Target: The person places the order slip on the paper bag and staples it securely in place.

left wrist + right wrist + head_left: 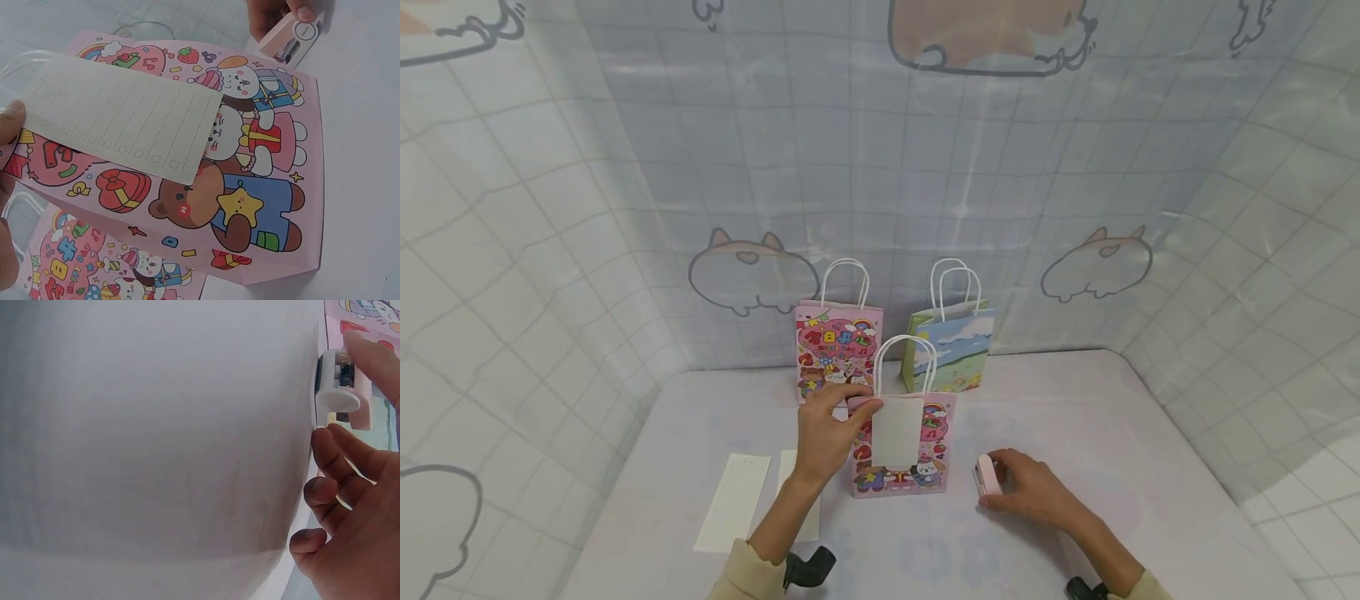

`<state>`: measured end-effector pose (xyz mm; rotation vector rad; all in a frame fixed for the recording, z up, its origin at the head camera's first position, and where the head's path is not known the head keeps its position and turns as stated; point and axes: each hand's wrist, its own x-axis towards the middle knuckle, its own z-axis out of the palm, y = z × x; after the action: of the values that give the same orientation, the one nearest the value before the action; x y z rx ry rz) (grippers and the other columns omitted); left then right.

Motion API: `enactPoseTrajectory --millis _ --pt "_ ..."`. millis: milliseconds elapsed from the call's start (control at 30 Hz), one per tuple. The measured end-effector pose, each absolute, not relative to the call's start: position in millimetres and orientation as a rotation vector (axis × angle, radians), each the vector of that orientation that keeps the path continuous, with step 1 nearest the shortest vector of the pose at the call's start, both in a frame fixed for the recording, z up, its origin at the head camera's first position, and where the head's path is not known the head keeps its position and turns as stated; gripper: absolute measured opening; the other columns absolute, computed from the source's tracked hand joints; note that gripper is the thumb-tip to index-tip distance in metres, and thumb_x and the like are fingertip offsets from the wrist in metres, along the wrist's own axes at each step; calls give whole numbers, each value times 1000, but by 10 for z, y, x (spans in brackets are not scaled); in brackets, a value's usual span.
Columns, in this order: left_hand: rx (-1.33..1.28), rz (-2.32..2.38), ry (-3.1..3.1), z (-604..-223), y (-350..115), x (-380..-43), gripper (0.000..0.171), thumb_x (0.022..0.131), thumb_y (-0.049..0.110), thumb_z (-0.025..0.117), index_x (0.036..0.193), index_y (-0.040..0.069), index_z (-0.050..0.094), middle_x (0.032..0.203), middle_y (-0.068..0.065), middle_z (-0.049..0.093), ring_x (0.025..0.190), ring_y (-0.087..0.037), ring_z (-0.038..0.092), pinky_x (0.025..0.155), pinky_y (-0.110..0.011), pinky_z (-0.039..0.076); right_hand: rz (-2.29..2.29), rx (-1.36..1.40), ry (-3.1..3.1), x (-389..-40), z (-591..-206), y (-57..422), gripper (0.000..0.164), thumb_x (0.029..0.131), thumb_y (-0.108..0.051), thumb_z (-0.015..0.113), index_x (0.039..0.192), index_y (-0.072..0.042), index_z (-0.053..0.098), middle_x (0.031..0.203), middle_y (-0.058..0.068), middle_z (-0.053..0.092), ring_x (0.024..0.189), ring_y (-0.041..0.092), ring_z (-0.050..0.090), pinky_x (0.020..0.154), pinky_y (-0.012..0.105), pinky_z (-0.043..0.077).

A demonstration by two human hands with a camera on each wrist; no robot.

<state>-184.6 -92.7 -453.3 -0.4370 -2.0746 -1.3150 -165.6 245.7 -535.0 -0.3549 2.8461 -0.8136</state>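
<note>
My left hand (pixel 822 433) pinches the top edge of a pink cartoon gift bag (pixel 938 457) together with a lined checklist sheet (pixel 897 433) lying flat against its front. In the left wrist view the sheet's ruled lines and small boxes (pixel 122 119) cover part of the printed picture, and the thumb rests at its top end. White cord handles rise from the bag, which stands upright. To the right of the bag, my right hand (pixel 1033 490) holds a small pink and white stapler (pixel 337 400) between thumb and fingers, close over the table.
Another pink gift bag (pixel 820 333) and a blue-green landscape gift bag (pixel 958 350) stand behind, near the back wall. Two more paper sheets lie at the left: one sheet (pixel 735 504) in full view, the other sheet (pixel 809 521) partly under my left forearm.
</note>
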Motion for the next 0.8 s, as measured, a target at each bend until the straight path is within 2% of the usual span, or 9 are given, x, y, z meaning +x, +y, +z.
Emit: enactPoseTrajectory --millis 367,600,800 --pt "-415 -1332 -2088 -4524 -926 -1827 17 81 29 85 95 19 79 94 7 76 91 -12 66 94 -48 43 -761 -278 2866 -1632 -5301 2417 75 68 -51 89 124 -8 63 99 -5 61 86 11 53 81 38 48" --pt "-428 -1334 -2076 -4535 -928 -1836 17 82 28 84 95 19 79 94 8 75 90 -11 66 94 -48 43 -662 -283 2878 -1642 -5279 2451 66 70 -48 88 120 -11 66 97 -7 62 85 11 52 90 51 44" --pt "-443 -1332 -2088 -4545 -933 -1852 19 83 31 83 96 18 78 95 7 75 91 -12 66 93 -46 44 -623 -288 2857 -1652 -5290 2486 61 71 -42 88 121 -13 68 96 -9 60 87 11 51 88 48 44"
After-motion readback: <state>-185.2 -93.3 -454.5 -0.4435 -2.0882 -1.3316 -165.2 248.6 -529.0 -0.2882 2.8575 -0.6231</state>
